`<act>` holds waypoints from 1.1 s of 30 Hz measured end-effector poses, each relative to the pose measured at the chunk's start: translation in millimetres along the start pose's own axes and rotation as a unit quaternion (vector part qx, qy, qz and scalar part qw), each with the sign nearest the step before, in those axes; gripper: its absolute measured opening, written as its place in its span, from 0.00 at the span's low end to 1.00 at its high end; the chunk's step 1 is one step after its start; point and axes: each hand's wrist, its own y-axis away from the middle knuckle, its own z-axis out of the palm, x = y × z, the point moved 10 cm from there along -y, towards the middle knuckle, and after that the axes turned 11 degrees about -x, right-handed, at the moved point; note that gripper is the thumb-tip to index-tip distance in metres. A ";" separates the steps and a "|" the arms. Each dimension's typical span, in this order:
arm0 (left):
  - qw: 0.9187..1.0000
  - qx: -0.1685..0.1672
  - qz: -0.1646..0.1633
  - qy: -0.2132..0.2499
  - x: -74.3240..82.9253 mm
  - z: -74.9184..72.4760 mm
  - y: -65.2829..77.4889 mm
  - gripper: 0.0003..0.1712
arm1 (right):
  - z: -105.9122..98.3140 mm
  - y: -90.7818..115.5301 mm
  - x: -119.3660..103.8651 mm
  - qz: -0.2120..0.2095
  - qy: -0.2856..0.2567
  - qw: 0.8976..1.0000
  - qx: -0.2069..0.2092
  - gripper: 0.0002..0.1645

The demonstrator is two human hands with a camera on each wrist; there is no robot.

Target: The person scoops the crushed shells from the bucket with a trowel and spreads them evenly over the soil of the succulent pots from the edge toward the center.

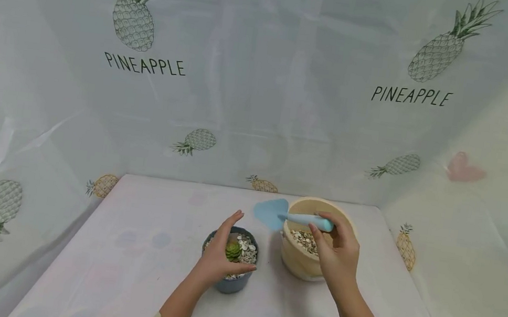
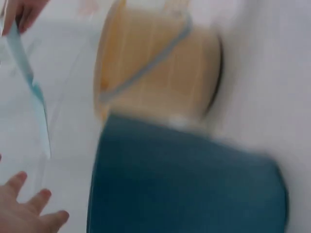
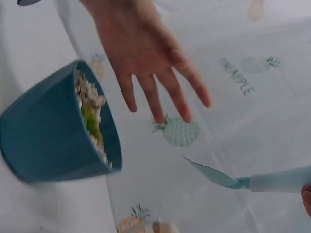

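My right hand [image 1: 338, 253] holds a small light-blue trowel [image 1: 271, 213] by its handle, in front of the opening of a cream bucket [image 1: 300, 264] with pebbles inside. The trowel's blade points left. Over a blue-grey pot [image 1: 232, 286] hovers my left hand [image 1: 217, 262], fingers spread and holding nothing. In this pot a green succulent [image 1: 233, 251] stands among pale pebbles [image 1: 249, 253]. From the right wrist view, the pot [image 3: 53, 131] shows the pebbles near its rim, and the left hand [image 3: 146, 53] is apart from it with straight fingers.
A pale cloth covers the table [image 1: 142, 250]. Behind it hangs a curtain [image 1: 261, 101] printed with pineapples, which also encloses the sides. The bucket stands right of the pot, with a grey handle [image 2: 150, 65] visible along its side in the left wrist view.
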 end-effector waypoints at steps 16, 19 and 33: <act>0.997 -0.071 -0.041 -0.002 2.2 100.7 -57.4 0.59 | -79.6 22.6 20.0 0.094 0.168 0.981 0.037 0.21; 0.997 -0.054 -0.049 0.000 -1.6 106.4 -66.1 0.57 | -83.7 27.8 30.8 0.123 0.190 0.974 0.024 0.19; 0.997 0.042 -0.066 0.003 -18.5 109.9 -81.6 0.44 | -72.6 35.9 69.4 0.157 0.288 0.942 -0.071 0.18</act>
